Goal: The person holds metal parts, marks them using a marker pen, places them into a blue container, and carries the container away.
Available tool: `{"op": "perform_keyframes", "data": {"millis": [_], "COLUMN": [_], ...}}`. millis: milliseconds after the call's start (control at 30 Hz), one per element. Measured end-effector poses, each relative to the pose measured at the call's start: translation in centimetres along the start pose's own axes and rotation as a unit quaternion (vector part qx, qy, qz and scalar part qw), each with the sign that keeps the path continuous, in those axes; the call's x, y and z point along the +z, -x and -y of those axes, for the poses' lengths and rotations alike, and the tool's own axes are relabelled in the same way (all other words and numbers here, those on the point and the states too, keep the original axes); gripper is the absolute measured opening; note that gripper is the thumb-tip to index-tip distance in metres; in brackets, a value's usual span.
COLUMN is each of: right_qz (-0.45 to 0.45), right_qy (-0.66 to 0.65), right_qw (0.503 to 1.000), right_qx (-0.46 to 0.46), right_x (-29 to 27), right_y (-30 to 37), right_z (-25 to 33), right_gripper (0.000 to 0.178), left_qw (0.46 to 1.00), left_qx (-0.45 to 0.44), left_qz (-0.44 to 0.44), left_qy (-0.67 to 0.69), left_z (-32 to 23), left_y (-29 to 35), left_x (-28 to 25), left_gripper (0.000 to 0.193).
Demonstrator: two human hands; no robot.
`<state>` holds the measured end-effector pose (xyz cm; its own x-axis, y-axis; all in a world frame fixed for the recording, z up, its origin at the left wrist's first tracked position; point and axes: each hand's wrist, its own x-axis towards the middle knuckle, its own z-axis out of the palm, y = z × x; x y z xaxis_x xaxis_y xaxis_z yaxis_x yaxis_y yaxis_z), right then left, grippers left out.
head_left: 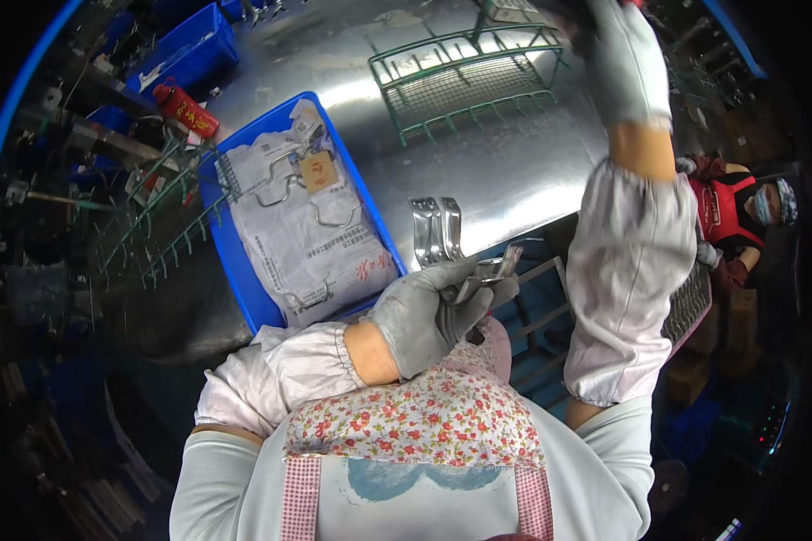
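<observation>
In a grey-coated glove, my left hand (433, 311) is closed on a few small shiny metal pieces (489, 272) in front of my apron. Just beyond it, curved metal strips with holes (435, 230) lie side by side near the table's front edge. My right hand (630, 68), also gloved, reaches to the far right at the upper edge of the view. Something dark with a bit of red is at its fingers, which are cut off and blurred, so their grip cannot be made out.
A blue bin (232, 287) at the left holds paper-wrapped contents with bent metal rods (336, 215) on top. A green wire rack (467, 81) stands on the metal table (523, 171). Behind the bin are a red bottle (186, 108) and another blue bin (189, 50). A co-worker (740, 212) is at the right.
</observation>
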<state>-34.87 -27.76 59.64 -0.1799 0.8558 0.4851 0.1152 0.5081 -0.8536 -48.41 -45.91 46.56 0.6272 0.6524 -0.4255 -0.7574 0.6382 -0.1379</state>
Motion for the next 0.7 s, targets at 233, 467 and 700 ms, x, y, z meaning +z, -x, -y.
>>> {"op": "perform_keyframes", "data": {"millis": [233, 467, 700], "right_qz": [0.088, 0.231, 0.295], "right_qy": [-0.044, -0.090, -0.066], "right_qw": [0.995, 0.961, 0.942], "right_qx": [0.023, 0.119, 0.147], "right_x": [2.2, 3.9, 5.1], "right_y": [8.8, 11.0, 11.6], "right_z": [-3.2, -3.6, -2.8], "right_gripper": [0.018, 0.017, 0.017], "left_qw": [0.998, 0.995, 0.998], "left_qx": [0.051, 0.034, 0.032], "left_qz": [0.016, 0.020, 0.010], "left_qy": [0.032, 0.087, 0.050], "left_z": [-1.5, -1.8, -1.5], "left_y": [2.2, 3.4, 4.0], "left_x": [-0.6, -1.9, -2.1], "left_gripper": [0.028, 0.030, 0.031]}}
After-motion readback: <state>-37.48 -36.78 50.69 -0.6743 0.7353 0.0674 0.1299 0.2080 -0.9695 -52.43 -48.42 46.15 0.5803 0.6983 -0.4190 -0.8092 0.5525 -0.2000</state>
